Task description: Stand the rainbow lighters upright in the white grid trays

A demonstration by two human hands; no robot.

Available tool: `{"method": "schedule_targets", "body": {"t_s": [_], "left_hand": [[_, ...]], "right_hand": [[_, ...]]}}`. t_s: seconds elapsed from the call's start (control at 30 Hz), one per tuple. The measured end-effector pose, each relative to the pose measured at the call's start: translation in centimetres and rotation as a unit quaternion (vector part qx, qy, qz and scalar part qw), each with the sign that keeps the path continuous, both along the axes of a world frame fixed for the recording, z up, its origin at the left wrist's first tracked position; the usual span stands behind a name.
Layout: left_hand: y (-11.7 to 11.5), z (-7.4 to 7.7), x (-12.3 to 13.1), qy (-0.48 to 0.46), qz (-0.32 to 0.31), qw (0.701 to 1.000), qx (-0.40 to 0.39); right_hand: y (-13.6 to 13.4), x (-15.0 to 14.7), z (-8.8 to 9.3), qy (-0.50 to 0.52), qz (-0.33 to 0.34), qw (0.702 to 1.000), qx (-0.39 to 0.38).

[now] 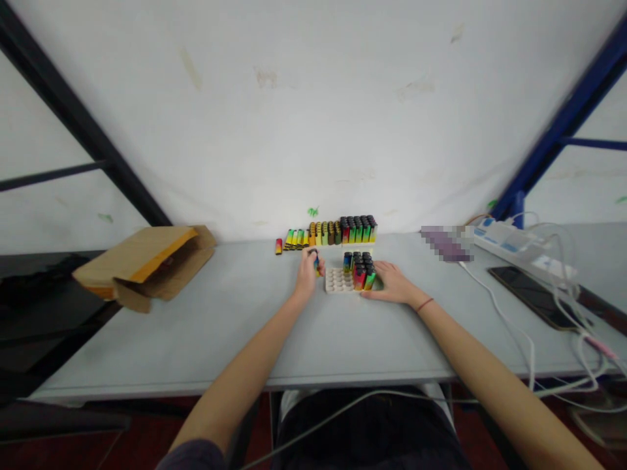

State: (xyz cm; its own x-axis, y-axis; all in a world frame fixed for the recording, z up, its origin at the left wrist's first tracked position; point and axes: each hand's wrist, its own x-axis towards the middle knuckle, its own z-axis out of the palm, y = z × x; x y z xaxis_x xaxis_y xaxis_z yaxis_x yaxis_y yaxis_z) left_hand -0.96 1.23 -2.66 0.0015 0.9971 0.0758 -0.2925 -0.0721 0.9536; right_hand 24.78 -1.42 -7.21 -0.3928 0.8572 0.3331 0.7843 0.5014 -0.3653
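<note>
My left hand (307,274) is closed round a small lighter (315,259), held just left of a white tray (336,282). The tray has rows of round holes, and several colourful lighters (360,269) stand in its right part. My right hand (392,284) rests on the table against the tray's right side, fingers curled at the lighters there. Behind the tray, a row of lighters (327,233) stands and lies along the wall, some in a second white tray (356,243).
A cardboard box (147,264) lies open on the grey table (235,326) at the left. A power strip (509,247), white cables (514,326) and a dark phone (536,297) lie at the right. A blurred purple object (445,243) lies beside the strip.
</note>
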Motion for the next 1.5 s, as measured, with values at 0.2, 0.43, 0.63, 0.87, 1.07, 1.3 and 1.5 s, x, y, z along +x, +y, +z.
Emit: {"method": "schedule_targets", "body": {"t_s": [0.2,0.43,0.63,0.87,1.07,1.3,1.5], "left_hand": [[-0.7,-0.4,0.5,0.158,0.022,0.966,0.205],[-0.5,-0.9,0.7,0.227,-0.063,0.946,0.223],[-0.3,-1.1,1.0,0.258,-0.066,0.938,0.221],[-0.5,-1.1,0.7,0.312,-0.071,0.905,0.28],[1.4,-0.3,-1.8,0.339,0.013,0.9,0.273],[5.8,-2.0,-9.1,0.435,0.218,0.862,0.144],[5.3,0.1,-11.2,0.668,0.077,0.74,-0.024]], "right_hand": [[-0.1,-0.1,0.2,0.003,0.004,1.0,-0.004],[-0.2,-0.1,0.3,0.0,0.004,1.0,-0.003],[-0.1,-0.1,0.1,0.001,0.003,1.0,-0.002],[-0.1,0.0,0.2,-0.002,0.001,1.0,-0.013],[-0.1,0.2,0.1,0.003,0.006,1.0,-0.011],[-0.1,0.3,-0.1,0.003,0.013,1.0,-0.004],[0.1,0.3,-0.1,0.006,0.028,1.0,0.006]]}}
